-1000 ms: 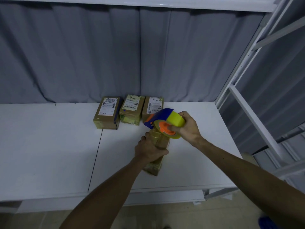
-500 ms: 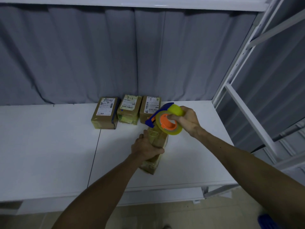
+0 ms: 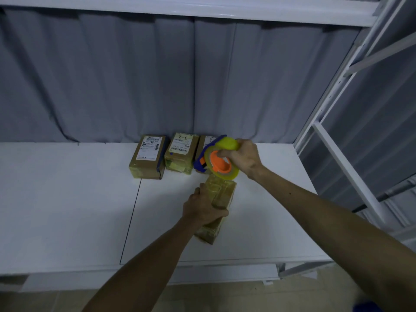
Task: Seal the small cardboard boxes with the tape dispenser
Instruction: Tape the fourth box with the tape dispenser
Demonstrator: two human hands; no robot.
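Note:
A small cardboard box [image 3: 221, 194] stands on end on the white table [image 3: 67, 199], partly wrapped in yellowish tape. My left hand [image 3: 202, 208] grips its near side. My right hand [image 3: 242, 157] holds the tape dispenser [image 3: 217, 159], blue with a yellow handle and an orange hub, just above the box's far top edge. Three more small boxes stand in a row at the back: the left box [image 3: 148, 156], the middle box [image 3: 180, 152], and a third box [image 3: 203, 143] mostly hidden behind the dispenser.
A grey curtain [image 3: 135, 75] hangs behind the table. White metal shelf posts [image 3: 337, 154] rise at the right. A seam [image 3: 131, 217] splits the tabletop. A white beam [image 3: 180, 7] runs overhead.
The dispenser has moved a little away from me, toward the far end of the held box. My left hand keeps its grip on the box.

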